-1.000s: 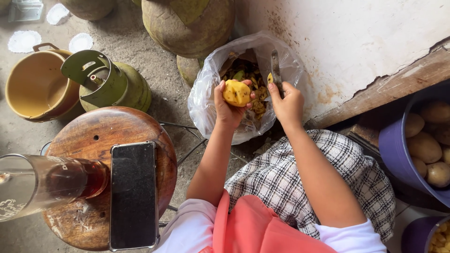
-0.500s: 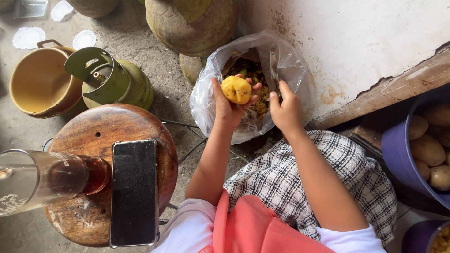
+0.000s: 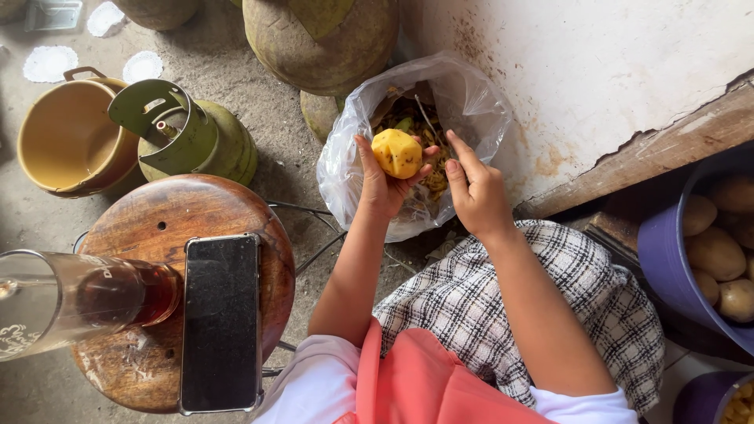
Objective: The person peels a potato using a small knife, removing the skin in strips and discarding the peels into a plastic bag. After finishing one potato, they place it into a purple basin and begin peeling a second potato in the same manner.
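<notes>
At the far left a glass (image 3: 71, 302) of dark drink and a black phone (image 3: 221, 322) lie on a round wooden stool (image 3: 157, 212). Behind the stool stand a tan bucket (image 3: 67, 137) and a green gas cylinder (image 3: 192, 133). Further right, the left hand (image 3: 385, 184) holds a peeled yellow potato (image 3: 397, 152) over the open mouth of a clear plastic bag (image 3: 479, 102), which is full of peelings (brown and green scraps, mostly). Its fingers are curled round the potato from below and behind, the thumb up along the left side. The right hand (image 3: 477, 192) is just beside the potato, its fingers stretched out towards it and only loosely bent; a thin blade seems to stick up past them into the bag, but whether the hand grips it cannot be told. A checked cloth (image 3: 503, 314) covers the lap below. At the right edge a purple tub (image 3: 664, 263) holds unpeeled potatoes (image 3: 711, 251).
</notes>
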